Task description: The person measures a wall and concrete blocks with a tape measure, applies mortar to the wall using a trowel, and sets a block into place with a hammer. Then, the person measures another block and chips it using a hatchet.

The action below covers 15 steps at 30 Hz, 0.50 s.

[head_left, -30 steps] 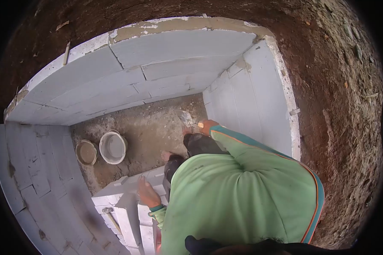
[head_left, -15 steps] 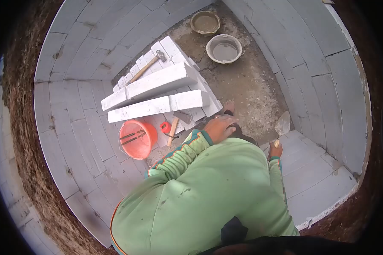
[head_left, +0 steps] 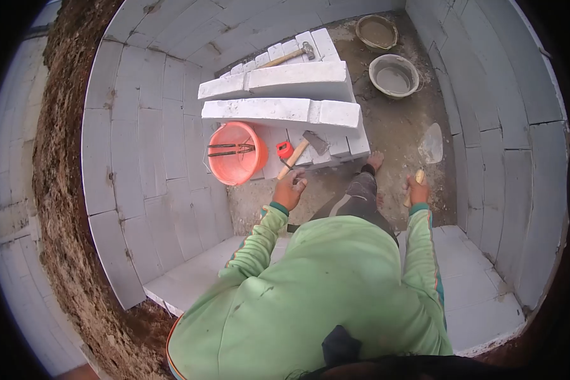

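Observation:
My right hand [head_left: 417, 190] is closed round the wooden handle of a trowel [head_left: 430, 144], whose pale blade points away from me. My left hand [head_left: 289, 191] is at the lower end of a wooden-handled hatchet [head_left: 293, 161], its fingers loosely bent and apart; whether they touch the handle I cannot tell. The hatchet leans on white blocks, its grey head uppermost. Close beside it are a red tape measure [head_left: 284, 149] and an orange bucket [head_left: 258, 152] with dark metal bars across its mouth.
White blocks [head_left: 278, 111] are stacked ahead, with a hammer [head_left: 291, 55] lying on top. Two buckets stand on the floor beyond: one with grey mix [head_left: 394, 76], another with brownish contents [head_left: 377, 33]. Grey block walls [head_left: 506, 126] enclose me; my bare foot [head_left: 375, 159] is near the stack.
My left hand has left my knee and moved left to the hatchet handle. The view has swung, and my right hand still holds the trowel, now farther forward.

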Motion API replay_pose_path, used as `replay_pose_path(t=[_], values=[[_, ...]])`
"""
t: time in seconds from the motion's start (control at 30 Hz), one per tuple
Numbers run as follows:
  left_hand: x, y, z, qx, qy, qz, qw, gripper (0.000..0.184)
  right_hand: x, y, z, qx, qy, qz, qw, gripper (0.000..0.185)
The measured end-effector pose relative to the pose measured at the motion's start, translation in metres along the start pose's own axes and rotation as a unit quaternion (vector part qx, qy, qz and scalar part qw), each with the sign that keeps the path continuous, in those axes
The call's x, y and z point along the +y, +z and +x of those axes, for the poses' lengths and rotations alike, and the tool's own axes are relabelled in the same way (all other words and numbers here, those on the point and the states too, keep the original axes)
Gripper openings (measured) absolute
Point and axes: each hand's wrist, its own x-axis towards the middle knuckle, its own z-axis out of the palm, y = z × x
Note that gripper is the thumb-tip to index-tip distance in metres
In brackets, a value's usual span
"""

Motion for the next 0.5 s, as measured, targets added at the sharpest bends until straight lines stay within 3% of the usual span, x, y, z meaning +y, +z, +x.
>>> replay_pose_path(t=[0.1, 0.17, 0.23, 0.37, 0.4, 0.47, 0.5], values=[[0.008, -0.021, 0.015, 0.060, 0.022, -0.003, 0.998, 0.042, -0.022, 0.027, -0.001, -0.045, -0.008, -0.013, 0.999, 0.025], [0.030, -0.043, 0.033, 0.091, 0.010, 0.006, 0.996, 0.042, -0.048, 0.043, -0.007, -0.048, -0.042, -0.043, 0.997, 0.030], [0.042, -0.064, 0.057, 0.131, 0.061, 0.018, 0.989, 0.042, -0.064, 0.051, 0.002, -0.046, -0.109, -0.117, 0.986, 0.037], [0.057, -0.088, 0.119, 0.204, 0.102, -0.026, 0.973, 0.046, -0.110, 0.073, 0.019, -0.044, -0.271, -0.296, 0.915, 0.054], [0.060, -0.086, 0.135, 0.214, 0.088, -0.092, 0.968, 0.050, -0.130, 0.084, 0.015, -0.048, -0.302, -0.328, 0.894, 0.058], [0.070, -0.077, 0.174, 0.236, 0.065, -0.225, 0.943, 0.056, -0.174, 0.107, 0.011, -0.072, -0.294, -0.395, 0.867, 0.060], [0.073, -0.070, 0.194, 0.249, 0.057, -0.193, 0.947, 0.062, -0.192, 0.120, 0.011, -0.083, -0.291, -0.429, 0.851, 0.061]])
